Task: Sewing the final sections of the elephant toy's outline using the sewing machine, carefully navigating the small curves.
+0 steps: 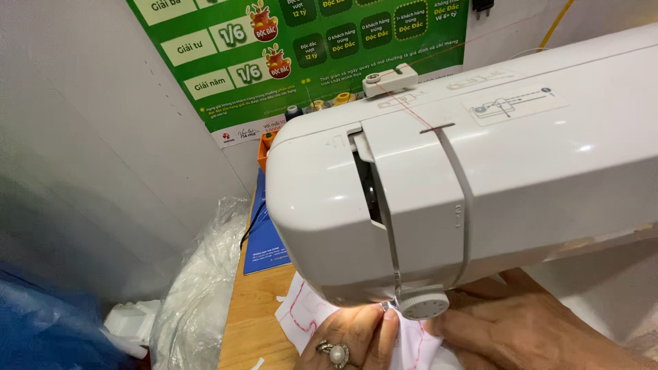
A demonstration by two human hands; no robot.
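A white sewing machine [480,171] fills most of the head view, with red thread running over its top. Under its head lies a piece of white fabric [301,315] with a red stitched line. My left hand [349,342], wearing a ring with a pale stone, presses flat on the fabric just left of the needle area. My right hand [528,329] lies on the fabric to the right, under the machine's arm. The needle itself is hidden behind the machine head and a round dial [423,305].
The wooden table [250,315] carries a blue booklet [264,233] and an orange holder with thread spools [322,103] behind the machine. A clear plastic bag [199,294] and blue cloth [41,329] sit at the left. A green poster [308,48] hangs on the wall.
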